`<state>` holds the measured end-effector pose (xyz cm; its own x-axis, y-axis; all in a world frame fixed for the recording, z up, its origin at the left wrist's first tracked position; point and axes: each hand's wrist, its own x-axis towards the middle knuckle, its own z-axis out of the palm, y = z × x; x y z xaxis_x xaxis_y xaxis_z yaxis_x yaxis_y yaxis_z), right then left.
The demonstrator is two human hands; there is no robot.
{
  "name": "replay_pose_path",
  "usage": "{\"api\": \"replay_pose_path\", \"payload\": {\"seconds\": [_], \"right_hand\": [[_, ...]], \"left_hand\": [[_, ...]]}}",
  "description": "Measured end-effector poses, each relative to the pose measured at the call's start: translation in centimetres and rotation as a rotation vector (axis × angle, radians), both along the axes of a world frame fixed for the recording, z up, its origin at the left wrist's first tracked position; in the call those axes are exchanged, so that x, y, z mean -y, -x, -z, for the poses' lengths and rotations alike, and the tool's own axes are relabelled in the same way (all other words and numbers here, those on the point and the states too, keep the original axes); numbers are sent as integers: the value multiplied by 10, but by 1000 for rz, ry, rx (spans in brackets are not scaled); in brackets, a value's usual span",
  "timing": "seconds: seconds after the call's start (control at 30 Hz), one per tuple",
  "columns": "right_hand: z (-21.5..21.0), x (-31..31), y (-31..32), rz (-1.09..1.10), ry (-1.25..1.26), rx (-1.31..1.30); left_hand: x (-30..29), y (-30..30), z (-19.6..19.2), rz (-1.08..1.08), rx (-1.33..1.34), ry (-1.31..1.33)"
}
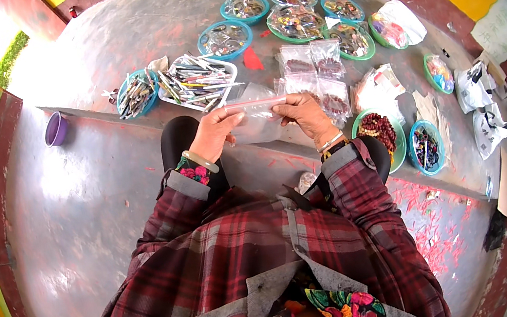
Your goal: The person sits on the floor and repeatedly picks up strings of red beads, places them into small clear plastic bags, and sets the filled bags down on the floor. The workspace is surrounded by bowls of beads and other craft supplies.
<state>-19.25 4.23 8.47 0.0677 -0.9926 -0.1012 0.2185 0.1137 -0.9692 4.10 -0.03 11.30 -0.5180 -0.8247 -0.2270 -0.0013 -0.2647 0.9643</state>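
Observation:
Between my two hands a clear plastic zip bag (pixel 258 128) is stretched level, its red zip strip running along the top. My left hand (pixel 211 136) pinches the left end of that strip, and my right hand (pixel 308 116) pinches the right end. Inside the bag I can make out no contents. Just beyond my right hand lie several filled zip bags (pixel 327 59) of dark red beads. A bowl of dark red bead strings (pixel 376 130) stands to the right of my right wrist. Past my left hand is a white tray (pixel 228 73) heaped with pens.
Several bowls of small goods, among them a blue-rimmed one (pixel 225 38), cover the far part of the raised ledge. A blue bowl (pixel 427 147) sits at the right, near white plastic bags (pixel 491 129). On the lower floor at left stands a purple bucket (pixel 55 130).

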Motion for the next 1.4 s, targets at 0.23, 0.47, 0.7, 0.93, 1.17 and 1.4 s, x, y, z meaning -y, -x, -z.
{"api": "replay_pose_path", "payload": {"seconds": [0.23, 0.47, 0.7, 0.93, 1.17, 1.4], "right_hand": [[-5, -6, 5, 2, -1, 55], [-9, -5, 10, -37, 23, -132], [-8, -6, 7, -124, 115, -325], [-7, -6, 8, -201, 129, -428], [-4, -6, 3, -197, 81, -433], [13, -2, -1, 22, 74, -404]], "left_hand": [[-3, 12, 8, -6, -68, -36], [-2, 11, 6, 4, 21, 84], [0, 11, 15, 139, 152, 189], [1, 10, 17, 158, 164, 217], [4, 10, 28, 105, 155, 249], [0, 20, 41, -312, 412, 482]]}}
